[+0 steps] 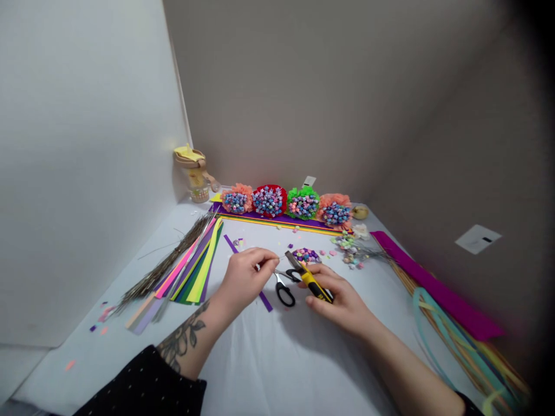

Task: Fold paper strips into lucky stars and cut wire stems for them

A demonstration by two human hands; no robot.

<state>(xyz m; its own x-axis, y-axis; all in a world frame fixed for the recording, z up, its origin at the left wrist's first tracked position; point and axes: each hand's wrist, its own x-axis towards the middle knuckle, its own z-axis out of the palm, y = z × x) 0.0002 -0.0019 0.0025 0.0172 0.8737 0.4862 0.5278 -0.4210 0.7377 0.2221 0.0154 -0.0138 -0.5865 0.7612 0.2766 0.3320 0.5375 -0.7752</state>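
Note:
My left hand [254, 273] is closed, thumb and forefinger pinching what looks like a thin wire [281, 258]. In my right hand [342, 297] is a yellow-and-black tool [315, 286] with a flat grey metal end, resembling a utility knife. Its metal end points up and left, close to the left fingertips. Black-handled scissors [285, 294] lie on the table between my hands, their blades partly hidden by the left one. A purple paper strip [265, 301] runs beneath my left hand. Just beyond the tool is a pile of small purple and pink folded pieces [306, 255].
At the left lie wire stems [169, 260] and coloured paper strips [197, 271]. Several ruffled bunches of small stars, one red-edged [269, 201], line the back. To the right are starred stems [349, 245], a magenta sheet [433, 283] and long strips [463, 352]. A lidded cup [198, 184] stands back left.

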